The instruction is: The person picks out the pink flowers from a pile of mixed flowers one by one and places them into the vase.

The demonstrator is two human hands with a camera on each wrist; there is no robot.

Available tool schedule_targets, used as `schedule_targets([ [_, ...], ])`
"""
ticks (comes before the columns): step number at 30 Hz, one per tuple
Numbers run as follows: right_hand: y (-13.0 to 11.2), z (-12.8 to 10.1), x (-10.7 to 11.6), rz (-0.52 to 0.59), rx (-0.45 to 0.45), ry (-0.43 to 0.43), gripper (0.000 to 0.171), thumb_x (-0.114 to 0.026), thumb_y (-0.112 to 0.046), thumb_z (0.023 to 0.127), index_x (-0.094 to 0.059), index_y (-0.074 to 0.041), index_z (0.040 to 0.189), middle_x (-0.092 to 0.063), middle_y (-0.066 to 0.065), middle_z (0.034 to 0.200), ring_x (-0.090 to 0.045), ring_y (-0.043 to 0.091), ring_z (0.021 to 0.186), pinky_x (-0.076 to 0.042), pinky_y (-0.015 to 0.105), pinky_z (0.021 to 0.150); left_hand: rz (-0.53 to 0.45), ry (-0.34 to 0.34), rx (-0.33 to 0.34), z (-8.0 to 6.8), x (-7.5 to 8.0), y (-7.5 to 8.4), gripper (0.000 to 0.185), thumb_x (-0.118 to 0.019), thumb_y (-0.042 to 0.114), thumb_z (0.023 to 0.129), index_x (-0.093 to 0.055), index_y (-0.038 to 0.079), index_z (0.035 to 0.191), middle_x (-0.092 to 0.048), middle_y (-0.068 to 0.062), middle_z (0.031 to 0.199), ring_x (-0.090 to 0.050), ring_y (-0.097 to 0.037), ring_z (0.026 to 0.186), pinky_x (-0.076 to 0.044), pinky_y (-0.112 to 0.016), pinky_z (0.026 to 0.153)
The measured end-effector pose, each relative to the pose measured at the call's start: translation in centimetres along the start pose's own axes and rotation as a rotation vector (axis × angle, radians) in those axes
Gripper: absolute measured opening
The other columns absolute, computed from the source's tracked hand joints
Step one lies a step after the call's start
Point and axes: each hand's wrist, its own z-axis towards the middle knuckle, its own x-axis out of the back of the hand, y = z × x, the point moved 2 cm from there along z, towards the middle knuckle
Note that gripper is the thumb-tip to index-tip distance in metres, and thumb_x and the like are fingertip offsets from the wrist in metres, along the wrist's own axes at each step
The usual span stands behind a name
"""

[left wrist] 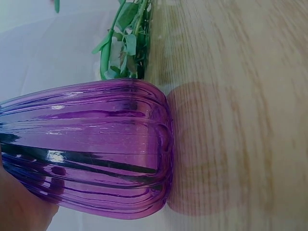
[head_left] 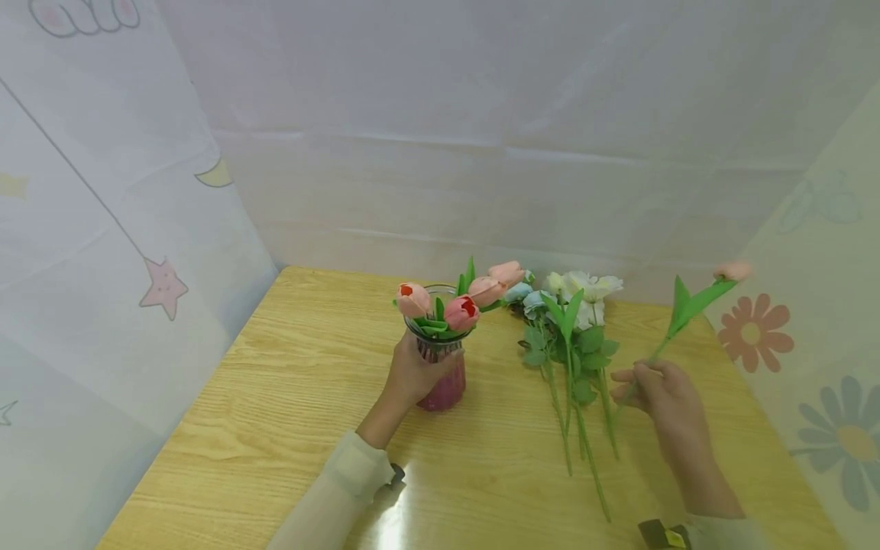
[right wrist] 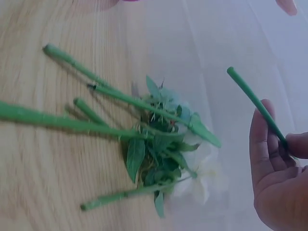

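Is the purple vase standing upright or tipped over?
Upright: the vase stands on the table, left hand holding it, tulips in its mouth.

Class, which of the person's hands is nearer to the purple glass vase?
The left hand is nearer: it grips the vase. The right hand is apart, beyond the loose flowers, pinching a tulip stem.

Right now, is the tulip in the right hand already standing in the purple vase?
No, the right hand holds the tulip by its stem above the table, well apart from the purple vase.
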Motion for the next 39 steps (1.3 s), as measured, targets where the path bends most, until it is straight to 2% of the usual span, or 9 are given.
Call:
schedule_targets([
  [10, -1.9, 0.0, -4.0, 0.123, 0.144, 0.031, 0.015, -0.054, -0.016, 0.105, -0.056, -0.003, 0.111, -0.074, 0.002, 0.093, -0.072, 0.014, 0.075, -0.061, 0.026, 0.074, -0.015, 0.012, 0.003, 0.0, 0.1, 0.1, 0.068, -0.084, 0.019, 0.082, -0.046, 0.008, 0.138, -0.063, -0.013, 0.132, -0.06, -0.03, 0.126, -0.046, -0.052, 0.109],
  [15, -3.1, 0.1, -6.0, 0.146, 0.157, 0.081, 0.017, -0.053, -0.017, 0.106, -0.054, -0.001, 0.111, -0.076, 0.001, 0.09, -0.072, 0.014, 0.072, -0.061, 0.025, 0.076, -0.042, 0.005, 0.001, 0.0, 0.0, 0.2, 0.069, -0.084, 0.012, 0.082, -0.046, 0.006, 0.139, -0.062, -0.015, 0.134, -0.059, -0.032, 0.127, -0.045, -0.052, 0.111],
  [19, -4.0, 0.3, -7.4, 0.143, 0.166, 0.088, 0.023, -0.054, -0.019, 0.106, -0.051, 0.003, 0.109, -0.076, 0.004, 0.091, -0.072, 0.017, 0.072, -0.061, 0.027, 0.078, -0.021, 0.006, 0.016, 0.1, -0.1, 0.4, 0.07, -0.083, 0.006, 0.082, -0.044, 0.002, 0.141, -0.061, -0.019, 0.135, -0.058, -0.035, 0.128, -0.044, -0.052, 0.111],
  [21, -4.3, 0.4, -8.0, 0.155, 0.172, 0.081, 0.024, -0.054, -0.02, 0.106, -0.051, 0.003, 0.108, -0.076, 0.005, 0.091, -0.073, 0.018, 0.073, -0.062, 0.029, 0.078, -0.011, 0.003, 0.021, 0.1, -0.1, 0.8, 0.07, -0.082, 0.004, 0.082, -0.044, 0.0, 0.14, -0.061, -0.021, 0.134, -0.058, -0.037, 0.128, -0.044, -0.052, 0.111],
  [28, -5.4, 0.7, -9.6, 0.208, 0.255, 0.034, 0.023, -0.052, -0.017, 0.106, -0.05, 0.006, 0.11, -0.073, 0.007, 0.089, -0.072, 0.018, 0.073, -0.061, 0.028, 0.076, -0.045, 0.001, 0.017, -0.5, 0.4, 3.7, 0.063, -0.08, 0.003, 0.083, -0.046, -0.001, 0.136, -0.062, -0.023, 0.131, -0.058, -0.039, 0.126, -0.043, -0.055, 0.111],
  [35, -6.4, 1.0, -11.1, 0.305, 0.285, 0.074, 0.018, -0.054, -0.014, 0.105, -0.052, 0.003, 0.109, -0.071, 0.009, 0.084, -0.071, 0.019, 0.069, -0.062, 0.03, 0.072, -0.041, 0.01, 0.032, -0.5, 0.3, 3.6, 0.065, -0.079, 0.001, 0.082, -0.045, 0.0, 0.138, -0.06, -0.023, 0.133, -0.057, -0.039, 0.128, -0.042, -0.055, 0.112],
  [39, -7.0, 1.2, -11.9, 0.374, 0.361, 0.065, 0.015, -0.052, -0.009, 0.105, -0.051, 0.005, 0.107, -0.071, 0.009, 0.083, -0.071, 0.018, 0.068, -0.062, 0.03, 0.069, -0.038, 0.011, 0.037, -0.4, 0.2, 3.3, 0.065, -0.079, 0.001, 0.082, -0.045, 0.0, 0.137, -0.06, -0.022, 0.133, -0.057, -0.038, 0.128, -0.042, -0.054, 0.112],
])
